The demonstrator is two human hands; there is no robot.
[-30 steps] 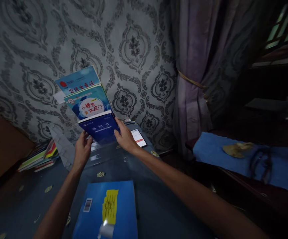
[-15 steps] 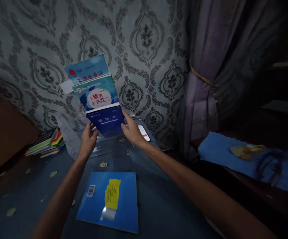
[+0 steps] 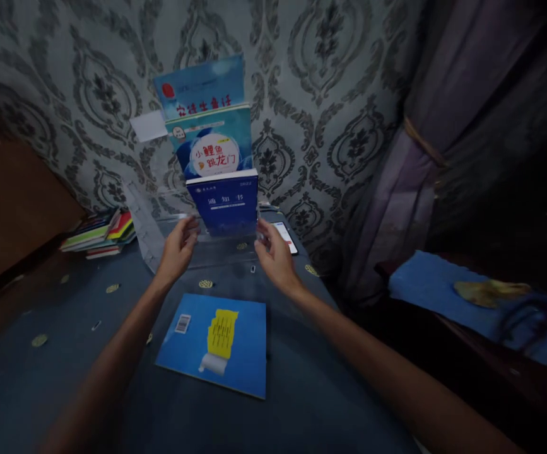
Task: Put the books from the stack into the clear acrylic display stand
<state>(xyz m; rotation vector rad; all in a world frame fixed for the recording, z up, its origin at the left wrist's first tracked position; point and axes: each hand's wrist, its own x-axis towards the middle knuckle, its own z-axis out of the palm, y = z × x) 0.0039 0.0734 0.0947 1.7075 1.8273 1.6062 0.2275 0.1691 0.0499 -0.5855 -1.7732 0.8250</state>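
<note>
A dark blue book (image 3: 226, 205) with white lettering stands upright in a clear plastic rack (image 3: 137, 217). Behind it rise a teal book (image 3: 215, 151) with a round white title patch and a light blue book (image 3: 202, 88). My left hand (image 3: 177, 249), fingers loosely bent and apart, is beside the rack, left of the dark blue book's lower edge. Close to that book's lower right corner is my right hand (image 3: 276, 257), its fingers parted and holding nothing. Nearer to me, a bright blue book (image 3: 216, 345) with a yellow patch and barcode lies flat.
A pile of books (image 3: 103, 233) lies left of the rack, near a brown box (image 3: 17, 208). A lit phone (image 3: 286, 238) rests behind my right hand. Patterned wall covering (image 3: 330, 94) backs the table (image 3: 311, 378). At right, a blue cloth (image 3: 419, 277) covers another surface.
My hands have come off the dark blue book and moved slightly apart and down; it stays standing in the rack. The view has shifted, moving the standing books up and right in the picture.
</note>
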